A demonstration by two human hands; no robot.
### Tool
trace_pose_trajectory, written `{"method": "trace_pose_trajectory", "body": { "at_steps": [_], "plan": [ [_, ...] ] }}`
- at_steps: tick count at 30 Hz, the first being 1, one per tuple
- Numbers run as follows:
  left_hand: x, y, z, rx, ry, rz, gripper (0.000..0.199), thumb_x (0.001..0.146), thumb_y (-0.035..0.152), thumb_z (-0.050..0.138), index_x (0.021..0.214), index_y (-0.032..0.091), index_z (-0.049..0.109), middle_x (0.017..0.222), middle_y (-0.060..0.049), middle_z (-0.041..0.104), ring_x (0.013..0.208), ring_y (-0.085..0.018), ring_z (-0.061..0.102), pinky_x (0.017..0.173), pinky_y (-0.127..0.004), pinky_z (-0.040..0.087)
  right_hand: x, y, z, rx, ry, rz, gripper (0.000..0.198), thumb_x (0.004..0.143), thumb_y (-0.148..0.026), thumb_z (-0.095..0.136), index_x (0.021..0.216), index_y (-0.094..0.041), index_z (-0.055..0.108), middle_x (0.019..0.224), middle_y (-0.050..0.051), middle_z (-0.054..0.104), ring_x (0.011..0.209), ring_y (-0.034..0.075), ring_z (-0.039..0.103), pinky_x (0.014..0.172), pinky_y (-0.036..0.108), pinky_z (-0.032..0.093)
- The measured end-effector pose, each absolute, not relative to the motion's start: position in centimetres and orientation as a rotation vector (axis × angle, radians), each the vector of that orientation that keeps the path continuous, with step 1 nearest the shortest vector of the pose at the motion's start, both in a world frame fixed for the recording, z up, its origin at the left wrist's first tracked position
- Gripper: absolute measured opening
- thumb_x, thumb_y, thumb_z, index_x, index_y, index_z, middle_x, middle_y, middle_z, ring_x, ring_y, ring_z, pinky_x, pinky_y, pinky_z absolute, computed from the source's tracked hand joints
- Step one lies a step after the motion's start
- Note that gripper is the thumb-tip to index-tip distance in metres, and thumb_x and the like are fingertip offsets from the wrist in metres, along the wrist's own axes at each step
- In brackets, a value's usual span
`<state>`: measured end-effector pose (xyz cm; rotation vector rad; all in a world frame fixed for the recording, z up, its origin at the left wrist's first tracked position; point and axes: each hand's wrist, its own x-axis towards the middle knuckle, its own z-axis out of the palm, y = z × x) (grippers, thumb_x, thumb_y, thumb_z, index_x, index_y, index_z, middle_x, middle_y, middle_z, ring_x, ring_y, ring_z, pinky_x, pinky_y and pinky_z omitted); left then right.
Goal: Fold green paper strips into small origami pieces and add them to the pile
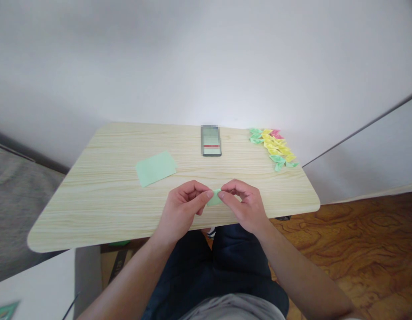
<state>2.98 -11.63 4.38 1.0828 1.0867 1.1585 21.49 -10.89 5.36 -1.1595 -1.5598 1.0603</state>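
Note:
A small folded piece of green paper [214, 198] is held between my two hands, above the front part of the table. My left hand [186, 204] pinches its left end between thumb and fingers. On the other side, my right hand [242, 202] grips the upper right edge the same way. The fingertips cover part of the paper, so its full folded shape is hidden. Flat green paper sheets [156, 169] lie on the table to the left, apart from my hands.
On the wood-grain table [102, 191], a phone-like device [211, 141] with a blurred screen sits at the back. Several folded paper pieces [274, 144] in green, yellow and pink cluster at the right. A white wall [206, 58] rises behind the table.

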Motion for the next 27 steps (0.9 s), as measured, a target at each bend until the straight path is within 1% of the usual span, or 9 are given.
{"method": "trace_pose_trajectory", "body": {
  "at_steps": [6, 11, 15, 18, 21, 23, 25, 27],
  "plan": [
    [3.2, -12.0, 4.6, 1.151, 1.193, 1.111, 0.024, 0.084, 0.039, 0.078, 0.082, 0.017, 0.067, 0.053, 0.005, 0.050, 0.050, -0.007, 0.038, 0.047, -0.020, 0.025, 21.5, -10.9, 5.4, -1.164, -1.553, 1.107, 0.013, 0.089, -0.032, 0.072, 0.086, -0.020, 0.072, 0.080, 0.001, 0.070, 0.072, 0.015, 0.063, 0.068, 0.028, 0.050],
    [3.3, -12.2, 4.5, 1.225, 1.244, 1.088, 0.025, 0.085, 0.041, 0.076, 0.084, 0.017, 0.068, 0.058, 0.004, 0.053, 0.052, -0.008, 0.039, 0.048, -0.023, 0.025, 21.6, -10.9, 5.4, -1.211, -1.576, 1.088, 0.012, 0.089, -0.029, 0.070, 0.082, -0.020, 0.069, 0.076, 0.000, 0.067, 0.069, 0.014, 0.061, 0.062, 0.026, 0.047],
    [3.1, -12.2, 4.6, 1.260, 1.245, 1.070, 0.025, 0.086, 0.041, 0.075, 0.085, 0.018, 0.069, 0.058, 0.004, 0.051, 0.054, -0.009, 0.040, 0.050, -0.023, 0.027, 21.7, -10.7, 5.4, -1.166, -1.612, 1.101, 0.013, 0.090, -0.031, 0.070, 0.084, -0.020, 0.071, 0.080, 0.001, 0.069, 0.073, 0.015, 0.063, 0.067, 0.027, 0.050],
    [3.0, -12.1, 4.4, 1.279, 1.226, 1.081, 0.024, 0.087, 0.041, 0.074, 0.088, 0.018, 0.069, 0.058, 0.005, 0.047, 0.055, -0.009, 0.039, 0.051, -0.024, 0.027, 21.8, -10.6, 5.3, -1.138, -1.622, 1.098, 0.014, 0.091, -0.032, 0.069, 0.084, -0.020, 0.072, 0.080, 0.002, 0.070, 0.074, 0.016, 0.064, 0.070, 0.028, 0.051],
    [3.1, -11.9, 3.8, 1.277, 1.204, 1.125, 0.023, 0.087, 0.041, 0.075, 0.097, 0.020, 0.069, 0.060, 0.006, 0.043, 0.056, -0.009, 0.038, 0.052, -0.024, 0.027, 21.8, -10.4, 5.1, -1.116, -1.554, 1.114, 0.014, 0.090, -0.033, 0.071, 0.084, -0.020, 0.074, 0.079, 0.002, 0.070, 0.073, 0.016, 0.063, 0.069, 0.028, 0.050],
    [3.1, -11.7, 3.4, 1.307, 1.197, 1.133, 0.024, 0.088, 0.041, 0.074, 0.099, 0.021, 0.070, 0.065, 0.005, 0.047, 0.061, -0.010, 0.041, 0.055, -0.025, 0.031, 21.8, -10.1, 4.8, -1.109, -1.463, 1.139, 0.014, 0.089, -0.033, 0.073, 0.086, -0.020, 0.075, 0.076, 0.001, 0.070, 0.071, 0.015, 0.063, 0.068, 0.029, 0.051],
    [3.2, -11.6, 3.1, 1.377, 1.207, 1.096, 0.022, 0.091, 0.042, 0.070, 0.096, 0.020, 0.070, 0.073, 0.002, 0.055, 0.067, -0.012, 0.046, 0.060, -0.026, 0.036, 21.9, -9.9, 4.4, -1.103, -1.378, 1.174, 0.014, 0.087, -0.034, 0.076, 0.087, -0.020, 0.075, 0.074, 0.001, 0.071, 0.068, 0.015, 0.063, 0.067, 0.028, 0.051],
    [3.1, -11.6, 3.1, 1.456, 1.231, 1.061, 0.022, 0.094, 0.042, 0.065, 0.093, 0.020, 0.071, 0.079, 0.000, 0.060, 0.071, -0.013, 0.049, 0.065, -0.027, 0.039, 22.0, -9.8, 4.2, -1.109, -1.342, 1.212, 0.015, 0.086, -0.035, 0.077, 0.087, -0.020, 0.075, 0.072, 0.000, 0.070, 0.067, 0.015, 0.063, 0.066, 0.028, 0.051]
  ]
}}
